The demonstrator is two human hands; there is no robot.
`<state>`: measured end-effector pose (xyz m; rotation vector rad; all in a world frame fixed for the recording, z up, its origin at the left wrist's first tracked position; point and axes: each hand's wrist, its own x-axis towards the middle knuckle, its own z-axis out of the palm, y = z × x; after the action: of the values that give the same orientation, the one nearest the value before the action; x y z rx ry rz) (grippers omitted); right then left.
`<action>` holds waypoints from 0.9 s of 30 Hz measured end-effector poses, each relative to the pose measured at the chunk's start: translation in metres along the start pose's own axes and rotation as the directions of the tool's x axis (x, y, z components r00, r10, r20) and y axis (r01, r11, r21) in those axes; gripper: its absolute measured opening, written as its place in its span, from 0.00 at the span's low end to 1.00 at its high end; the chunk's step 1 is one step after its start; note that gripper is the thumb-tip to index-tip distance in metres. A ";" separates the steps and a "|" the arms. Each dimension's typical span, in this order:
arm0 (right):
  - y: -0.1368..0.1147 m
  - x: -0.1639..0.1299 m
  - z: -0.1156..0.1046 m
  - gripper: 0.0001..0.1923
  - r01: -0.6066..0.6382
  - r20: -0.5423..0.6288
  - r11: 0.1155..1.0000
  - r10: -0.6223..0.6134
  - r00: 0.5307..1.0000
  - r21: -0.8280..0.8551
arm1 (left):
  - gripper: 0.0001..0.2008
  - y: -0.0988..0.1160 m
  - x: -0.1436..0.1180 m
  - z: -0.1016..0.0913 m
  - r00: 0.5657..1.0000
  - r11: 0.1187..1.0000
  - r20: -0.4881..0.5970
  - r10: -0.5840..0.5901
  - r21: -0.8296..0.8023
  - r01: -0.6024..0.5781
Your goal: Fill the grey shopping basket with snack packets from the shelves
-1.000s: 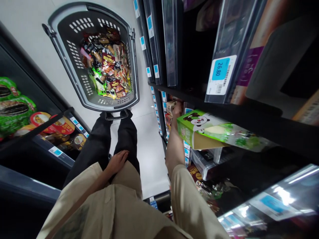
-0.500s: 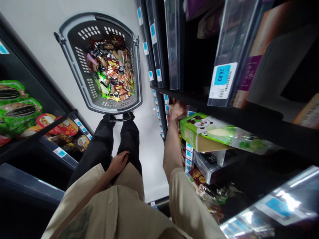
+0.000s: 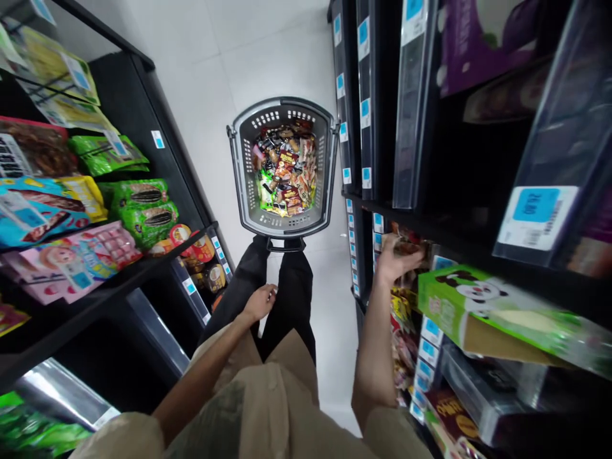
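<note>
My right hand [image 3: 393,260] reaches into the right-hand shelf, fingers curled around a small snack packet [image 3: 407,247] at the shelf's front edge. A green panda box [image 3: 473,309] lies just to its right on the same shelf. My left hand [image 3: 261,301] rests loosely against my black trouser leg, holding nothing. On the floor in front of my feet stands a grey shopping basket [image 3: 246,178] filled with several snack packets.
Dark shelving lines both sides of a narrow white-tiled aisle. The left shelves [image 3: 143,268] carry green, blue and pink snack bags and round tubs. Blue price tags [image 3: 538,213] run along the right shelf edges [image 3: 368,146]. Purple boxes sit higher up on the right.
The view has swung left and tilted, bringing the left shelves into sight. My right hand has moved along the shelf edge and closed on a packet. My left hand stays at my leg.
</note>
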<state>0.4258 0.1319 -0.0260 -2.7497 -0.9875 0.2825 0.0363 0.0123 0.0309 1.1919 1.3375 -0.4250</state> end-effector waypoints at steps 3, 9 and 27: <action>-0.015 -0.054 0.011 0.35 0.035 -0.100 0.996 -0.027 0.995 0.086 | 0.16 -0.009 0.026 -0.040 0.997 0.998 -0.069 0.041 0.046 -0.038; -0.069 -0.157 0.074 0.26 -0.162 0.300 0.946 0.073 0.951 0.280 | 0.16 -0.006 0.114 -0.156 0.973 0.979 -0.211 0.090 0.196 -0.049; -0.078 -0.153 0.209 0.40 -0.720 0.630 0.676 0.494 0.599 0.154 | 0.22 -0.007 0.378 -0.291 0.973 0.564 -0.065 0.223 0.822 -0.074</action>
<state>0.2107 0.1192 -0.1899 -2.5314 0.0675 1.2897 -0.0184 0.3937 -0.2498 2.1489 1.1627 -0.9039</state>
